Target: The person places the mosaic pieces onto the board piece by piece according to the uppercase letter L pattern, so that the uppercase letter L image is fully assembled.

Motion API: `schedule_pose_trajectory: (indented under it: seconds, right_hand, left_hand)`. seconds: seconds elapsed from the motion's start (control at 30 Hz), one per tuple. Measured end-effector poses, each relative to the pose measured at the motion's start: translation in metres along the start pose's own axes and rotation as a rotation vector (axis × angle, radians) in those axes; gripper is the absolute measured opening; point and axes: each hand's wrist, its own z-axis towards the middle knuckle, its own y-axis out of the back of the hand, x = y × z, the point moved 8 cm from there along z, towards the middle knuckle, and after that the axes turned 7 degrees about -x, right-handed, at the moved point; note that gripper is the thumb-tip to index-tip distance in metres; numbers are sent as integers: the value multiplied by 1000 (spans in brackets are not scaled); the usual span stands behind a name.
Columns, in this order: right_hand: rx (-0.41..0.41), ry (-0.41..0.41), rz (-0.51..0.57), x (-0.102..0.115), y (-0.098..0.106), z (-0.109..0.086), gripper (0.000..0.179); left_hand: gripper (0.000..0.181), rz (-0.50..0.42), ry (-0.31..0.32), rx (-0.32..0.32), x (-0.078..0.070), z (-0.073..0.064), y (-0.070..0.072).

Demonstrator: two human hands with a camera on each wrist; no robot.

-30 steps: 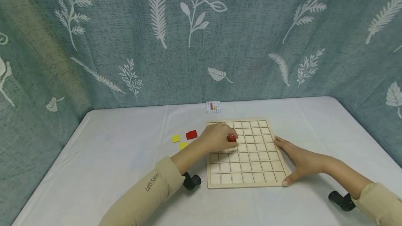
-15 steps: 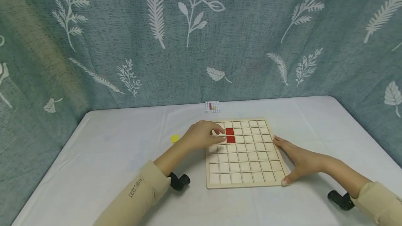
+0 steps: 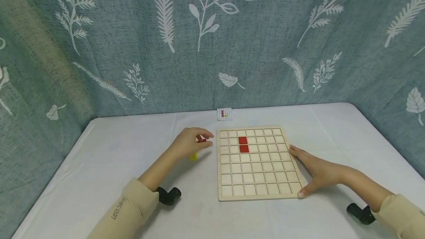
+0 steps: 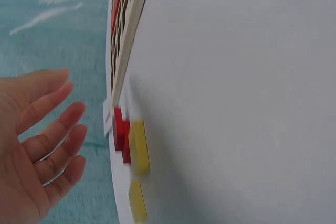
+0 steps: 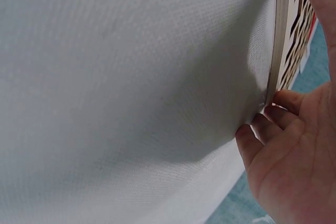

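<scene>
Beneath the left hand (image 3: 190,142), partly hidden by it in the head view, lie small square tiles, a loose red tile (image 4: 118,129) and a yellow tile (image 4: 140,148) among them. The wrist view shows these close together, with a second yellow tile (image 4: 137,202) a little apart. This hand is released: thumb and fingers are parted, nothing between them, and the fingertips stand clear of the tiles. On the inner side of the right hand (image 3: 320,172) sits a gridded board (image 3: 268,166), lying flat between the two hands. The right hand clutches nothing; it is spread along the board's edge, thumb at the near corner and fingers further up, touching the side.

Toward the left hand's side of the board, two red tiles (image 3: 244,148) fill neighbouring cells, one beyond the other. Farther out, past both hands, a small card (image 3: 224,114) shows a coloured grid.

The tiles look light, stiff and smooth, likely apt to skid on the white cloth (image 3: 149,135) if pushed, and too firm to dent. Thumb and forefinger on opposite side edges should suit them best, leaving the underside free. The board seems rigid and thin, probably light enough to slide, so its rim is the sensible place to steady it.
</scene>
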Motion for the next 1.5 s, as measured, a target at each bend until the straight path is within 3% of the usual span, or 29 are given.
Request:
schedule_pose_trajectory:
  seconds: [0.27, 0.53, 1.5]
  right_hand:
    - [3, -1, 5, 0, 0, -1, 128]
    - [2, 2, -1, -2, -1, -1, 128]
    - [-3, 15, -17, -1, -2, -1, 128]
  left_hand:
    - [24, 2, 92, -30, 24, -4, 14]
    - [26, 15, 157, -31, 37, -4, 10]
    - [36, 61, 175, 11, 38, 1, -2]
